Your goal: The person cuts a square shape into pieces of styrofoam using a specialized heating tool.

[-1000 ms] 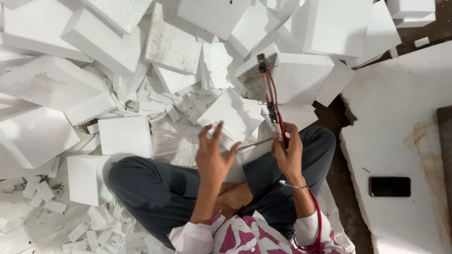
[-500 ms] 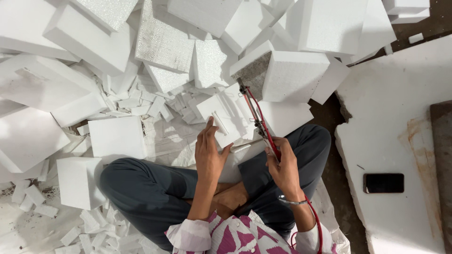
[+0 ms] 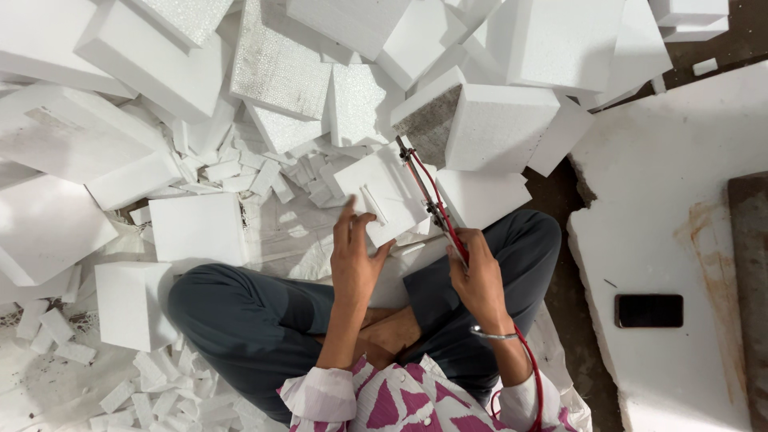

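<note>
1. My left hand (image 3: 358, 256) is on the near edge of a flat white square foam piece (image 3: 384, 194), fingers spread over the top, thumb underneath.
2. That foam piece sits tilted above my lap, just ahead of my crossed legs.
3. My right hand (image 3: 478, 276) is closed in a fist around the handle of a thin red-framed cutting tool (image 3: 428, 196).
4. The tool runs along the foam piece's right edge, touching it.
5. White foam blocks and offcuts (image 3: 276, 68) cover the floor ahead.
6. A black phone (image 3: 649, 310) lies on a large white foam slab (image 3: 680, 160) to my right.
</note>
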